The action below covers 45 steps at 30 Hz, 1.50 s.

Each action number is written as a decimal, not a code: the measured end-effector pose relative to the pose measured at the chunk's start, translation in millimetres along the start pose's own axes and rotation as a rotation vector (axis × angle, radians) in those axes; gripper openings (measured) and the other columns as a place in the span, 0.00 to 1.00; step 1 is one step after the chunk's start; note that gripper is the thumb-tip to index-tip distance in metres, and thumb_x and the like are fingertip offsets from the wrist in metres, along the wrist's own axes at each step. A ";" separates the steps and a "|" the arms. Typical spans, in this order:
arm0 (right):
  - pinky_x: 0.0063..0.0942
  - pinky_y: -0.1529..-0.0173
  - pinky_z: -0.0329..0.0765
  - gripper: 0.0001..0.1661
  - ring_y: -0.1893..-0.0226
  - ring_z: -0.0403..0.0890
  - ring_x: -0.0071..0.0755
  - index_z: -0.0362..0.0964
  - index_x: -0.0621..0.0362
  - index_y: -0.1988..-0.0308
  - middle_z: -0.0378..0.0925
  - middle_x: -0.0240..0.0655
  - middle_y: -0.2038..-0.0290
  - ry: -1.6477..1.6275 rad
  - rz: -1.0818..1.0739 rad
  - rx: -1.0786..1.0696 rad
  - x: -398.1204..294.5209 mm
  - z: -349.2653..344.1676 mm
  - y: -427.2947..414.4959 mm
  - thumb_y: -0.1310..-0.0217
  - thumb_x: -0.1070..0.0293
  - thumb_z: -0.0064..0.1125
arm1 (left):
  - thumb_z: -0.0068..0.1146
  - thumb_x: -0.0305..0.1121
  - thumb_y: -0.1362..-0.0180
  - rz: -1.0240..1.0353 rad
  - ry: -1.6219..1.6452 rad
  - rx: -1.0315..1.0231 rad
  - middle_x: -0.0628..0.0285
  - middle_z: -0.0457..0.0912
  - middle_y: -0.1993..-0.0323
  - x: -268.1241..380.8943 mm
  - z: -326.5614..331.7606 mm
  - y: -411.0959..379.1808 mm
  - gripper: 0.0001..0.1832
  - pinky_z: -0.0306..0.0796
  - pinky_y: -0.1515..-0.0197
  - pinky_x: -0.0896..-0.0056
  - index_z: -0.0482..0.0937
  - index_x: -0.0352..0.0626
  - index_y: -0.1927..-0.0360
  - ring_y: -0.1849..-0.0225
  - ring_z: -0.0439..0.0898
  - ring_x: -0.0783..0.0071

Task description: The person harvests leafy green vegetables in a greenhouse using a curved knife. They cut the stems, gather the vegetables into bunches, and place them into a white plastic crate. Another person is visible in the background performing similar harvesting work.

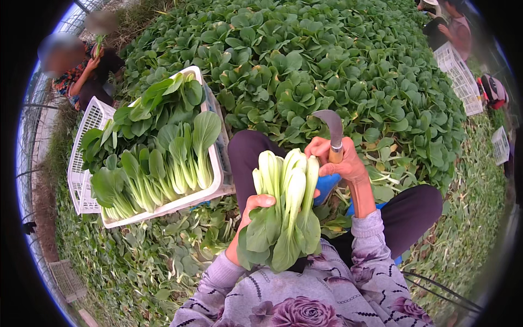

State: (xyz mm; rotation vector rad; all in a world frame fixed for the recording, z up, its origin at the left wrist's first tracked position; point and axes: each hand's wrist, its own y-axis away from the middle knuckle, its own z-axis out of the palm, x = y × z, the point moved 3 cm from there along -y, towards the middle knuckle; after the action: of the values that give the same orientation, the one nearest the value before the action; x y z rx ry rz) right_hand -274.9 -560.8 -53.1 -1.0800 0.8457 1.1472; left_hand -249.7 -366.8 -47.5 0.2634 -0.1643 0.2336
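A bunch of several bok choy heads (288, 204) lies in my left hand (251, 210), white stem bases up and leaves hanging toward my lap. The thumb presses on the near side of the stems, and most of the other fingers are hidden behind them. My right hand (343, 159) grips the wooden handle (336, 155) of a small sickle (331, 124). Its curved blade points up and bends to the left. The right fingertips are close to the upper stem ends of the bunch; whether they touch is hard to tell.
To my left stands a white plastic crate (218, 175) holding rows of bok choy. Another white crate (83, 184) sits beyond it. Growing bok choy (294, 69) fills the ground ahead. Cut leaves (163, 261) litter the soil. Other people crouch at far left and far right, near more crates (459, 77).
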 end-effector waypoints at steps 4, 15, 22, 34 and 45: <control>0.27 0.56 0.69 0.26 0.62 0.73 0.31 0.76 0.61 0.61 0.75 0.40 0.61 0.271 0.004 -0.116 -10.9 0.3 1.9 0.67 0.72 0.74 | 0.55 0.46 0.55 0.060 -0.081 0.021 0.34 0.63 0.44 -5.3 -0.1 -1.4 0.45 0.67 0.43 0.63 0.53 0.32 0.37 0.42 0.67 0.51; 0.20 0.73 0.71 0.14 0.78 0.75 0.24 0.75 0.64 0.69 0.77 0.35 0.75 0.526 -0.205 0.185 -17.6 14.4 6.4 0.58 0.70 0.70 | 0.53 0.43 0.54 0.047 -0.020 -0.039 0.35 0.67 0.46 -12.8 -23.4 -2.9 0.41 0.74 0.54 0.71 0.56 0.32 0.38 0.55 0.77 0.59; 0.13 0.83 0.59 0.08 0.86 0.66 0.13 0.73 0.66 0.71 0.75 0.31 0.80 0.214 0.039 0.607 -5.7 32.0 8.4 0.53 0.76 0.64 | 0.50 0.35 0.54 -0.029 -0.002 0.042 0.41 0.68 0.46 -10.4 -0.4 14.6 0.37 0.70 0.46 0.67 0.56 0.35 0.38 0.51 0.75 0.61; 0.12 0.89 0.54 0.13 0.90 0.67 0.17 0.67 0.61 0.66 0.73 0.41 0.81 -0.392 0.170 0.748 27.9 48.0 -18.0 0.52 0.77 0.63 | 0.50 0.19 0.61 -0.038 0.015 0.162 0.36 0.65 0.45 34.7 -28.2 62.1 0.41 0.72 0.48 0.56 0.54 0.35 0.37 0.48 0.73 0.50; 0.29 0.82 0.62 0.12 0.87 0.67 0.37 0.67 0.63 0.78 0.65 0.36 0.86 1.142 -0.132 0.263 -31.1 42.8 73.9 0.55 0.73 0.65 | 0.51 0.30 0.65 -0.128 -0.085 0.094 0.40 0.72 0.51 0.6 -33.2 20.0 0.41 0.74 0.57 0.71 0.59 0.35 0.39 0.58 0.77 0.61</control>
State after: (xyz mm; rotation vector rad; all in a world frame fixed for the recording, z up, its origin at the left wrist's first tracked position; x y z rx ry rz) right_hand -354.4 -524.3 -28.2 -1.5248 1.7021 0.1952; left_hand -249.8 -338.8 -74.3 0.3761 -0.2205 0.1030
